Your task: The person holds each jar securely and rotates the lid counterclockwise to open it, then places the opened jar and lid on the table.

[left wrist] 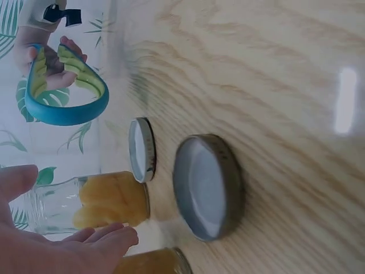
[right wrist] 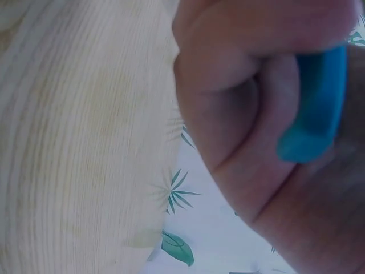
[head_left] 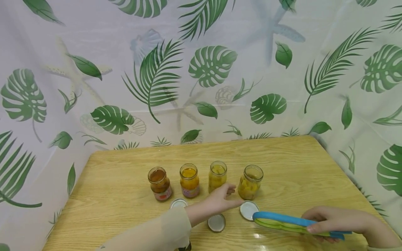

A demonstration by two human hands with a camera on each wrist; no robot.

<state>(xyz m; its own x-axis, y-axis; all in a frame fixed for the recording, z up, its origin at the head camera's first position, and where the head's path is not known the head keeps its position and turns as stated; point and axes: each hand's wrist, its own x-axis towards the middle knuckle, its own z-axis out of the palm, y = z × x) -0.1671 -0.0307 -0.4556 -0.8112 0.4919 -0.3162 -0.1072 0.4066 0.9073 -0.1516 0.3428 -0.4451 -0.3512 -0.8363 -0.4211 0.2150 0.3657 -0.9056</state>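
Observation:
My right hand [head_left: 333,223] grips a jar opener [head_left: 282,221] by its handles. The opener has a blue outer band and a green ridged lining; its looped end points left, over the table. My left hand [head_left: 220,200] reaches toward the rightmost open jar [head_left: 249,183], which holds yellow fruit pieces. The thumb stands apart from the fingers, with the jar beyond them in the left wrist view [left wrist: 114,200]. A second jar of yellow pieces [head_left: 217,174] stands behind the hand. Close in front of the rightmost jar lies an upturned lid [head_left: 249,210].
Left of these stand an open jar with orange contents [head_left: 190,181] and one with reddish-brown contents [head_left: 160,184]. Another lid [head_left: 216,223] lies below my left wrist, and a further lid [head_left: 179,203] is partly behind the sleeve. A leaf-patterned curtain [head_left: 201,104] borders the wooden table [head_left: 119,174].

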